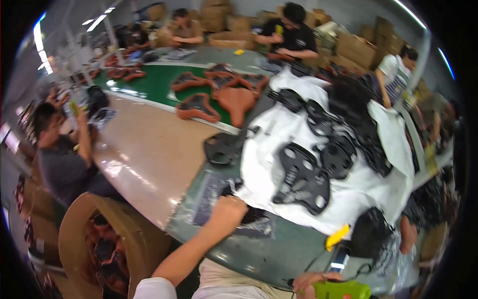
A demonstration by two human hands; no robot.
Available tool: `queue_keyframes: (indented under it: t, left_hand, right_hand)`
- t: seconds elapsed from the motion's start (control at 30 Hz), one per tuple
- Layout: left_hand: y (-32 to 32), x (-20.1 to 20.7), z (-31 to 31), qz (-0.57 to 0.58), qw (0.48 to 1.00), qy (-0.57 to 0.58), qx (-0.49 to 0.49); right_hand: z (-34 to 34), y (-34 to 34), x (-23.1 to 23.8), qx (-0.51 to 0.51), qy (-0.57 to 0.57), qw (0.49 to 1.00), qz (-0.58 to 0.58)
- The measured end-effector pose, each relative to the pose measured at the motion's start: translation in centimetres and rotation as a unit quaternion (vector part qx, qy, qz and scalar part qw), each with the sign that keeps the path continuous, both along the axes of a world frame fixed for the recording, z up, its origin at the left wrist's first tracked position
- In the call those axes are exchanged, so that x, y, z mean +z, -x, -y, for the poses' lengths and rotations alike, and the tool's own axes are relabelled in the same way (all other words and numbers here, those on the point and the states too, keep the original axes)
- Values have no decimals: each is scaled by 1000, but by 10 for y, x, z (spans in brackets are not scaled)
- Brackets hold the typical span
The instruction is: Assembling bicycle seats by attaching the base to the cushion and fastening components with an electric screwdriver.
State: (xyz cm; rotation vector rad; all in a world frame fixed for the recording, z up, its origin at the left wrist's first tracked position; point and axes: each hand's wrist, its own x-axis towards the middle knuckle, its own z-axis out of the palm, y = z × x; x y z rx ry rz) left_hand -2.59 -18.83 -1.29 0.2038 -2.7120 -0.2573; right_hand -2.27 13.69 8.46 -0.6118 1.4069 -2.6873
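My left hand (pixel 230 214) is closed in a fist over a clear plastic bag (pixel 201 212) with dark contents, close to the edge of a white sheet (pixel 261 169). What its fingers grip is hidden. At the lower edge my right hand (pixel 313 281) is closed around a lime-green power tool (pixel 343 290), partly cut off by the picture's edge. Black plastic bicycle saddle bases lie piled on the white sheet; the nearest saddle base (pixel 302 182) has several holes. Another black saddle base (pixel 221 149) rests beside the sheet. A yellow tool (pixel 337 237) lies at the table's near edge.
Brown bicycle saddles (pixel 236 102) sit on a green conveyor belt (pixel 159 82) beyond the tan table (pixel 149 139). A cardboard box (pixel 74 234) of saddles stands at lower left. A black bag (pixel 371 234) is at right. Co-workers (pixel 64 154) sit around the tables.
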Motion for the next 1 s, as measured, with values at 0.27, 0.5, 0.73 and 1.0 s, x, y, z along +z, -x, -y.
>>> queue_keyframes:
  t: [0.27,0.5,0.73,1.0]
  left_hand:
    - [4,-1,0,67,998,-15,-4]
    - [7,2,-1,45,998,-4,39]
    - [-16,12,-49,-56,984,-133,-106]
    - [-44,-34,-99,-22,946,-153,-286]
  right_hand:
    - [-13,12,0,66,-84,994,37]
    - [-25,29,-1,97,-81,984,-122]
    - [-36,27,-20,94,-69,986,-121]
    - [-36,24,-28,56,-31,993,-98]
